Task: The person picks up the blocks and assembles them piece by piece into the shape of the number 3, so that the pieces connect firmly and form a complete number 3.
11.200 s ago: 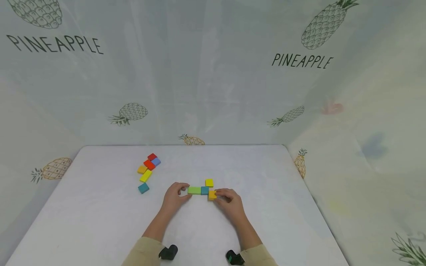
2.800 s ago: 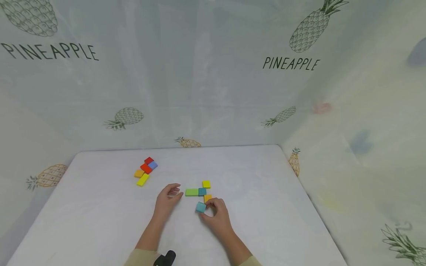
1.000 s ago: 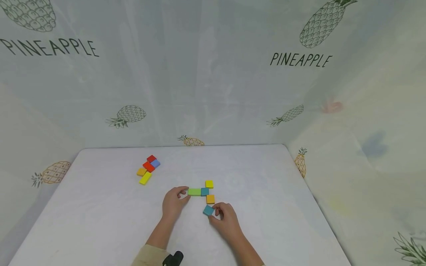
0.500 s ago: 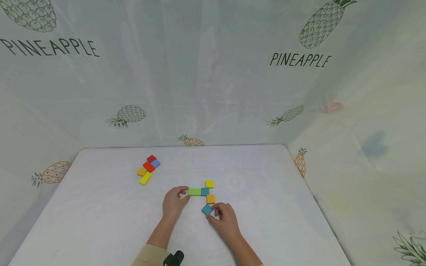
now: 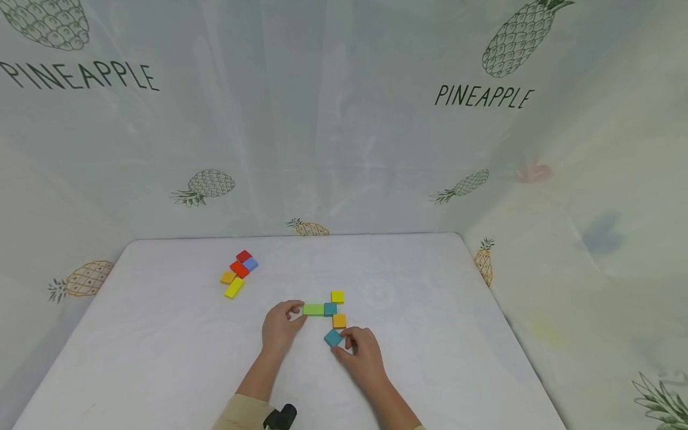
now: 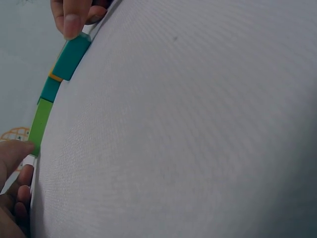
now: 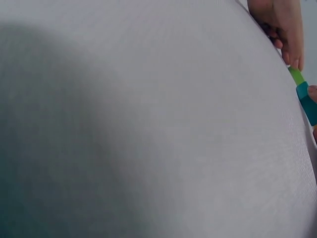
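A light-green oblong block (image 5: pixel 314 310) lies on the table with its right end against a teal block (image 5: pixel 330 309). My left hand (image 5: pixel 278 328) pinches the green block's left end between thumb and finger. Above the teal block's right corner sits a yellow block (image 5: pixel 337 297); below it, an orange block (image 5: pixel 339 321). Thumb and finger of my right hand (image 5: pixel 364 358) pinch a second teal block (image 5: pixel 333 338), turned cornerwise just below the orange one. In the left wrist view this held block (image 6: pixel 72 57) partly hides the orange block.
Toward the back left of the white table (image 5: pixel 177 334) is a loose cluster: two red blocks (image 5: pixel 239 269), a blue block (image 5: pixel 250 264), an orange-yellow block (image 5: pixel 228 278) and a yellow oblong block (image 5: pixel 233 288). A curtain with pineapple prints hangs behind the table.
The second teal block left the back-left cluster and came into my right hand, which earlier held the orange block. My left hand came back onto the green block. Lately the held block shifted slightly left.
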`<control>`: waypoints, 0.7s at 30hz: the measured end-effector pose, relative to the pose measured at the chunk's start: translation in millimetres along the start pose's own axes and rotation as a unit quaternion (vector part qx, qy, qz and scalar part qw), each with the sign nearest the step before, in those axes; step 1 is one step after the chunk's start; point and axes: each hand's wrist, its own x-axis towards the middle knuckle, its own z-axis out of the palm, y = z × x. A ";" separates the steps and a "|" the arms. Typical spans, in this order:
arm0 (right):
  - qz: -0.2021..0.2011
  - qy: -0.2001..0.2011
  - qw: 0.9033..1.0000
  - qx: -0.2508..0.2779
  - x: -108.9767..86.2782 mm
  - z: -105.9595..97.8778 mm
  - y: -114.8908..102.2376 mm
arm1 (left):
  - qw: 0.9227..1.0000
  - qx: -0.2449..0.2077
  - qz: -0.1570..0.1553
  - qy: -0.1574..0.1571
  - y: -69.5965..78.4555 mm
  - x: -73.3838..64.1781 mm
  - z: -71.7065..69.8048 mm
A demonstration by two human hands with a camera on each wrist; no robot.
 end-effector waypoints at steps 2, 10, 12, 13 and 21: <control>0.010 -0.002 1.000 0.000 0.2 -0.1 -1.0 | 1.000 -0.002 -0.002 -0.002 -0.3 0.1 0.3; 0.022 -0.009 1.000 -0.001 1.5 -1.7 -4.3 | 1.000 -0.021 0.010 -0.012 -8.3 3.9 0.1; 0.022 -0.008 1.000 0.001 2.0 -1.8 -5.0 | 0.998 -0.050 0.015 -0.021 -11.7 3.7 -3.2; 0.017 -0.007 1.000 0.000 2.1 -1.8 -5.0 | 0.997 -0.066 0.013 -0.025 -13.4 3.3 -5.4; 0.000 -0.002 1.000 0.010 0.1 -0.2 -0.9 | 0.996 -0.090 0.005 -0.022 -26.9 -0.3 -38.7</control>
